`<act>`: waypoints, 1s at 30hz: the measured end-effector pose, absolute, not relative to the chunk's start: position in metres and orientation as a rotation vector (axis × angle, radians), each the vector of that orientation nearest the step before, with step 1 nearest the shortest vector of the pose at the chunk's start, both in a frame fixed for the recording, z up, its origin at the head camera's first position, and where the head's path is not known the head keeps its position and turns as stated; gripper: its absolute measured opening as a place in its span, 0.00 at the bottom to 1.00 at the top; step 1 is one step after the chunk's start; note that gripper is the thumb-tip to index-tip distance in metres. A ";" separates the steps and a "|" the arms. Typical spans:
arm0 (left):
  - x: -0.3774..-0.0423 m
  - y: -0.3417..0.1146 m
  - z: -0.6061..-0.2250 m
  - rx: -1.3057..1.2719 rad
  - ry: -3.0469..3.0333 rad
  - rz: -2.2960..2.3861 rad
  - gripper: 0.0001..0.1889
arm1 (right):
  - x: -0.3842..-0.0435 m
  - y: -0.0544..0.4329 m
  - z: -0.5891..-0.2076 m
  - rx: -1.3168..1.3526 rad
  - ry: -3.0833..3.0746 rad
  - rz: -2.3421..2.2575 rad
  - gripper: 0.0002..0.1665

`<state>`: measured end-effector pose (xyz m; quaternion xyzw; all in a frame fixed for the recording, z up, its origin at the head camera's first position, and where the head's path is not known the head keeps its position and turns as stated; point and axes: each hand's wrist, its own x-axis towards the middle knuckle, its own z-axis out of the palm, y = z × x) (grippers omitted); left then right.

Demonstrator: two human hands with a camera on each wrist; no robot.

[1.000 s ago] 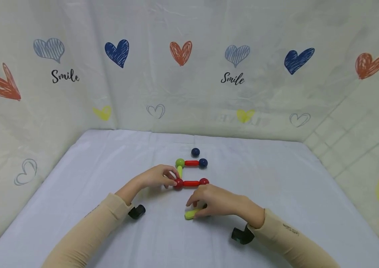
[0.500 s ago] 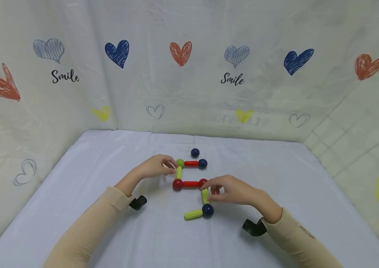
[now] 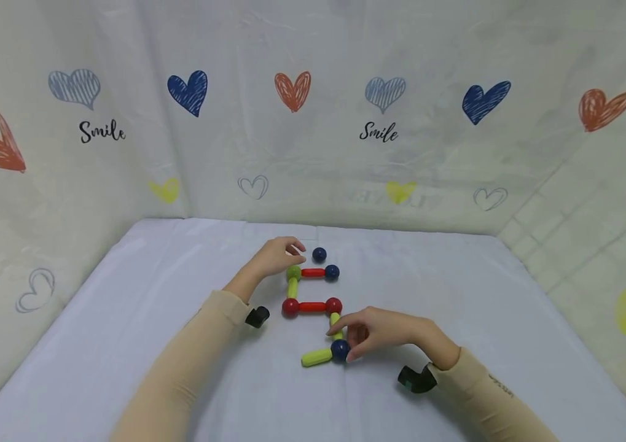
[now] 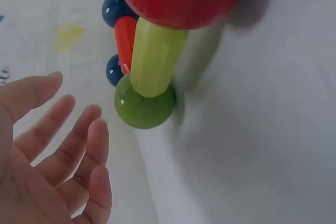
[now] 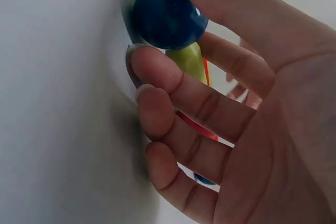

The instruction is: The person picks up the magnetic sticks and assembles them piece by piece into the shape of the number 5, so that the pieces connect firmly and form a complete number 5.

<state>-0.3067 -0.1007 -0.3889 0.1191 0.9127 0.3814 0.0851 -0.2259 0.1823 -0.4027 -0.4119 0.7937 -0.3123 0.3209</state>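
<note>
A zigzag chain of balls and rods lies on the table. At its far end are a green ball, a red rod and a dark blue ball. Its middle has two red balls joined by another red rod. My left hand hovers by the green ball, fingers loose and holding nothing. At the near corner my right hand holds a dark blue ball, thumb on its side and index finger across the yellow-green rod. Another yellow-green rod extends left from that ball.
A loose dark blue ball sits beyond the chain, close to my left fingertips. White cloth covers the table. A backdrop printed with hearts rises behind it.
My left hand has moved from the left red ball up past the green ball. The right hand left the near blue ball, reached the rod by the right red ball, then came back down.
</note>
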 end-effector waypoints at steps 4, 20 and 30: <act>-0.316 -0.087 -0.389 0.322 2.759 1.078 0.18 | -0.223 0.180 -0.402 -1.098 2.093 -0.790 0.25; -0.341 -0.055 -0.378 0.322 2.729 0.866 0.22 | -0.225 0.175 -0.401 -1.191 2.091 -0.737 0.22; -0.342 -0.047 -0.382 0.277 2.724 0.754 0.21 | -0.221 0.175 -0.399 -1.177 2.081 -0.749 0.22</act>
